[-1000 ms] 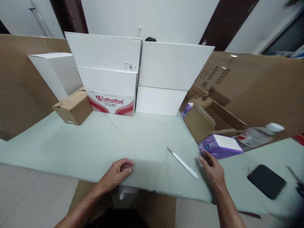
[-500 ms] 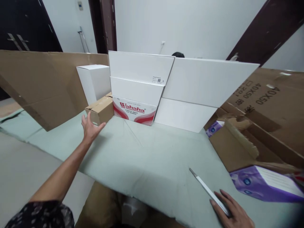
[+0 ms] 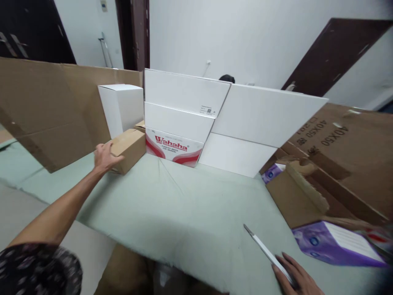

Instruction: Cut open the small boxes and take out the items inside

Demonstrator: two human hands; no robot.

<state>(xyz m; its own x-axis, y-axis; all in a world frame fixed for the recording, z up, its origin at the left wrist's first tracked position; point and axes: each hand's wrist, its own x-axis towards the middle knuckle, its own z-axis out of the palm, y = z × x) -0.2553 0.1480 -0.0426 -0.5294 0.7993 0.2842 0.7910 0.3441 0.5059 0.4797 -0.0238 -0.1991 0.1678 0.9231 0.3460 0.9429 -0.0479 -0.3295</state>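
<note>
Box point(image 3: 132, 151) sits just left of the Wahaha carton point(image 3: 172, 149), contents hidden; left hand point(image 3: 104, 157) clasps its near end. Even pressure should spare the cardboard. Right and nearer of the Wahaha carton: knife point(image 3: 264, 248), right hand point(image 3: 296, 276) astride its handle, firmness can't tell; best kept blade-outward. Farther right, open carton point(image 3: 294, 196), insides unclear.

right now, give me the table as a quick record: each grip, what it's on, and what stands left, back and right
left grip: on the near end of the small brown carton
right grip: at the handle of the slim knife; firmness unclear
left back: upright white box
centre back: white Wahaha box
right: open torn carton, purple pack
surface: pale green cover
</note>
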